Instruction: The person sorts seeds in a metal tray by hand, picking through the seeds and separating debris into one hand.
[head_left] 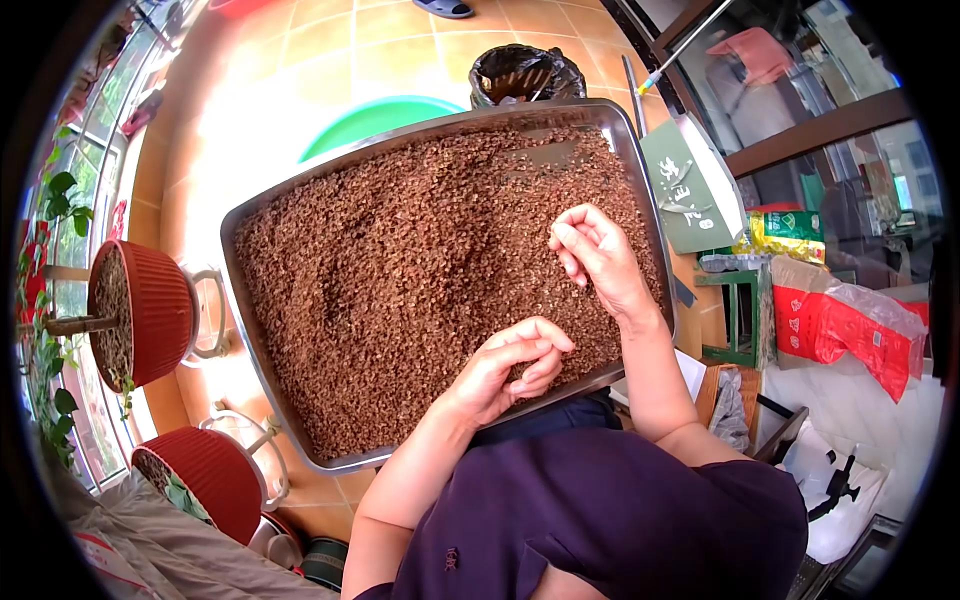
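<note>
A large metal tray [240, 290] lies in front of me, filled with small reddish-brown dried pieces [380, 260]. Over the tray's near edge is my left hand [510, 368], fingers curled and thumb pressed toward the index finger. My right hand [592, 255] hangs above the right part of the tray, its fingers bent and thumb against the forefinger. Whatever either hand may hold is too small to make out. The layer of pieces is thinner at the tray's upper right, where some bare metal shows.
Behind the tray are a green basin [375, 122] and a bin with a black bag [525, 72]. Red flowerpots [160, 310] stand at the left. A green booklet [690, 190], a green stool [742, 310] and a red package [850, 325] are at the right.
</note>
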